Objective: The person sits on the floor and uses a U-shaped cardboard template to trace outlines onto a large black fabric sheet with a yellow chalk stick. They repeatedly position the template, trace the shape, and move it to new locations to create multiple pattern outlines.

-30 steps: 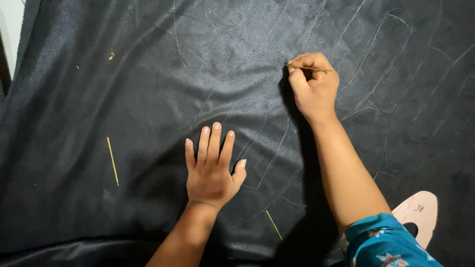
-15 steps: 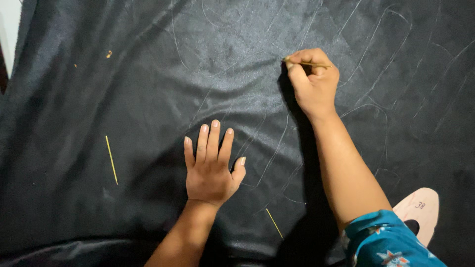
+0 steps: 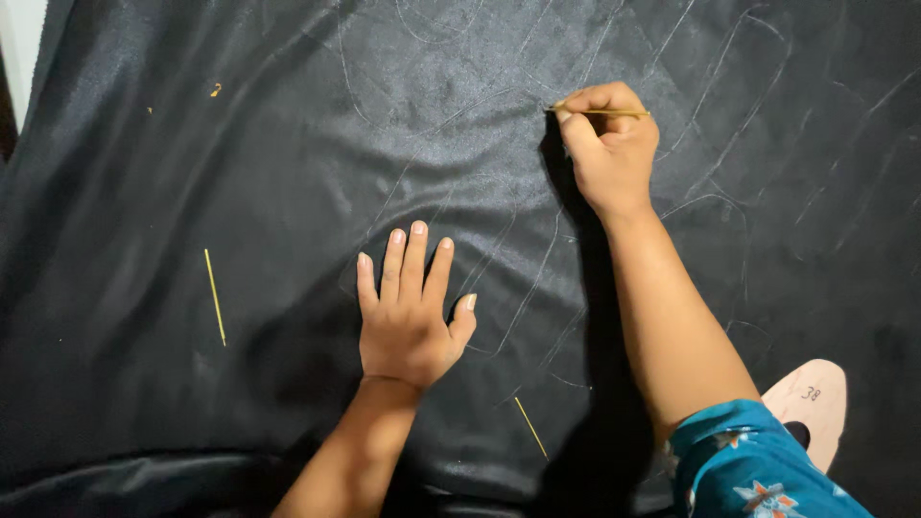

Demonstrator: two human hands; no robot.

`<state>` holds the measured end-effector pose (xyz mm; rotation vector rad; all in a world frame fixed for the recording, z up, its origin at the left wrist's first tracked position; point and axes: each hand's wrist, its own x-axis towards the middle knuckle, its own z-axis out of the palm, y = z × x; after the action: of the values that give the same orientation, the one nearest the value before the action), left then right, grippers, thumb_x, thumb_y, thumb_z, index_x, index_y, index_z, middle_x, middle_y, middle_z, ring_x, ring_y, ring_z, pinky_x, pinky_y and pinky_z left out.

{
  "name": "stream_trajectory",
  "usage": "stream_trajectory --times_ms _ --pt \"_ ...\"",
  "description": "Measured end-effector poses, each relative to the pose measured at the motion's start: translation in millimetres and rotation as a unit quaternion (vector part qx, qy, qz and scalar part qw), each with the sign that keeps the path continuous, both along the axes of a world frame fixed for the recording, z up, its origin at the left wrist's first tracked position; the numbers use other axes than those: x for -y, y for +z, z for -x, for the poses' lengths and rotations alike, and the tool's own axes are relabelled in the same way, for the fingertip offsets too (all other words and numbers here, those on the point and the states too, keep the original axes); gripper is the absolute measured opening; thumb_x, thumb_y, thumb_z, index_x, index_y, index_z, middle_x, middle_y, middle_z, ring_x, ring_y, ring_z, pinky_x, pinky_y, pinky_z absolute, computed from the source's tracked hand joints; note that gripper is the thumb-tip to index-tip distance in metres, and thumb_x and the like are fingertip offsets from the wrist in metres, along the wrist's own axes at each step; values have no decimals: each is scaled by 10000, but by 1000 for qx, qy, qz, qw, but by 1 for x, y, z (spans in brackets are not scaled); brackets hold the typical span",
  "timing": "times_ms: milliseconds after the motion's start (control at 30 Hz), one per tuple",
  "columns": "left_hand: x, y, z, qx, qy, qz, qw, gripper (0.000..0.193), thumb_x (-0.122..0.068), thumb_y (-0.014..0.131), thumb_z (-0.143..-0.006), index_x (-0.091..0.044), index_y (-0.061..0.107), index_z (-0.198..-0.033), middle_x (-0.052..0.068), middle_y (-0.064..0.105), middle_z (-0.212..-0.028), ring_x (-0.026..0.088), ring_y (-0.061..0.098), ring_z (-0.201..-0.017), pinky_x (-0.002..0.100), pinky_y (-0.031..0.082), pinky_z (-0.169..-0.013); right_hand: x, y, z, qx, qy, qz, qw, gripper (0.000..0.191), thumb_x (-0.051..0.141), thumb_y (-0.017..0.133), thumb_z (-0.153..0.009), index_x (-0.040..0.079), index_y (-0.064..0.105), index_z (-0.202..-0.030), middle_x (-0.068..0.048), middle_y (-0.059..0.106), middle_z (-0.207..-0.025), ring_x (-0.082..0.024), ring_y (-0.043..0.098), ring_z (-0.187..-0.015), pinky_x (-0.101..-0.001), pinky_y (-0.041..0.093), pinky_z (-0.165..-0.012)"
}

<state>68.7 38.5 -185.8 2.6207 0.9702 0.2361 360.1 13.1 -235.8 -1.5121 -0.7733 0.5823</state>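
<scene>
The cloth [image 3: 240, 192] runs off every edge of the view, so its full outline cannot be told, and its chalk lines [image 3: 537, 278] break off at the top and right edges. The right hand [image 3: 609, 144] covers most of the thin stick [image 3: 604, 113] it pinches; the tip at the cloth is too small to make out. The right forearm hides the lines under it, and the sleeve [image 3: 748, 470] is cut by the bottom edge. The left forearm leaves at the bottom edge too. The left hand [image 3: 408, 317] hides the cloth beneath its palm. The pink sole [image 3: 811, 408] at the lower right is partly behind the sleeve
</scene>
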Motion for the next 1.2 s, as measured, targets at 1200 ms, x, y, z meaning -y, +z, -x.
stream_trajectory --times_ms 1200 --pt "131 26 160 -39 326 15 944 707 -424 512 -1028 -23 347 -1585 187 237 -1681 378 181 -1553 602 76 -1237 308 56 194 -288 194 267 899 127 147 709 -922 52 625 -918 -70 737 -898 -129 669 -786 -295 541 -729"
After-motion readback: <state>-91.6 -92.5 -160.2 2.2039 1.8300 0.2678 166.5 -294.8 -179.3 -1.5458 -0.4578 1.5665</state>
